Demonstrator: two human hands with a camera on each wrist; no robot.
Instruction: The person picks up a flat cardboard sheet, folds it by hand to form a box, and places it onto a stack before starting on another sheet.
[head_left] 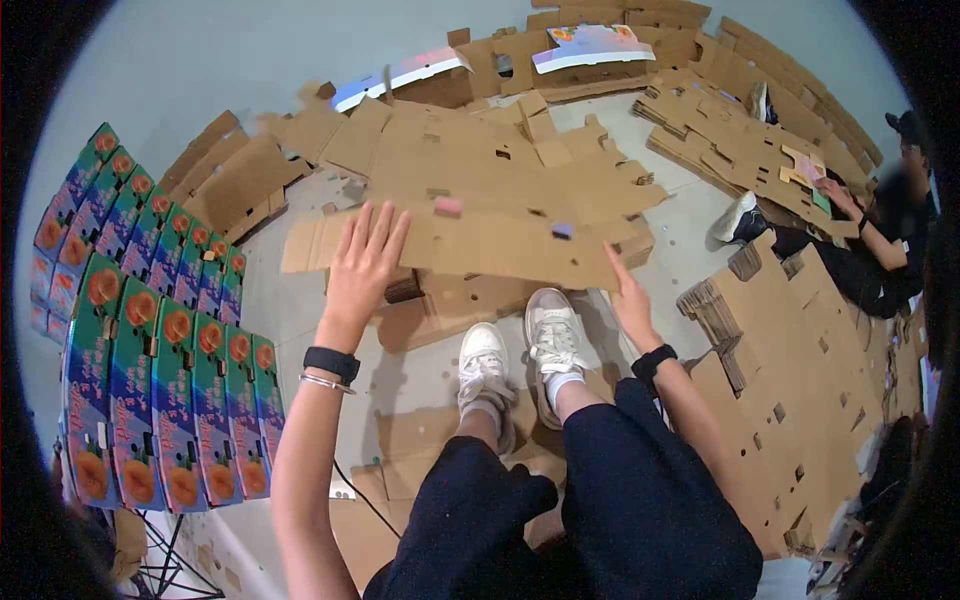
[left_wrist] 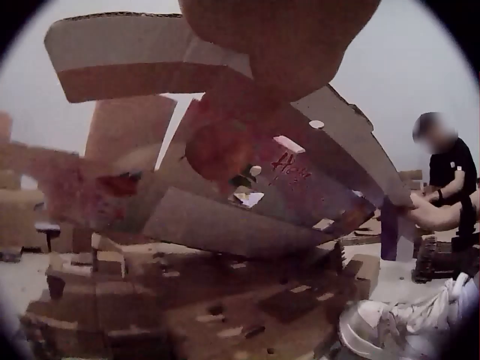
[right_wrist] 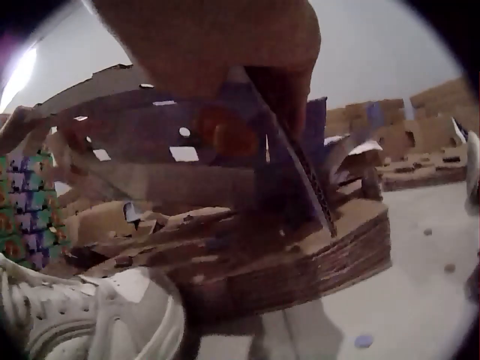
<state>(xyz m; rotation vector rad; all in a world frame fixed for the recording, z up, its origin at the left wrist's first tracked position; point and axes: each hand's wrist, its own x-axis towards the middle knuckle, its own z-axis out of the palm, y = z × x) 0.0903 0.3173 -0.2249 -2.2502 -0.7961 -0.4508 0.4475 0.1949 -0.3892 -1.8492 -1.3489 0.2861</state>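
Note:
A flattened cardboard box (head_left: 490, 235), brown side up, spans both hands above a stack of similar sheets. Its printed underside (left_wrist: 217, 161) shows a round fruit and lettering in the left wrist view. My left hand (head_left: 365, 262) grips the near left part, with its fingers stretched over the top and the thumb below. On the right end, my right hand (head_left: 632, 300) pinches the edge between thumb and fingers. Part of the stack (right_wrist: 322, 259) appears beneath the tilted sheet in the right wrist view, beside a white shoe (right_wrist: 90, 315).
Rows of colourful printed boxes (head_left: 180, 400) stand at left. Large cardboard stacks (head_left: 790, 400) lie at right. A seated person (head_left: 890, 240) handles pieces on another pile (head_left: 740, 150). Cardboard panels (head_left: 510, 60) line the far wall. My shoes (head_left: 555, 330) are just below the sheet.

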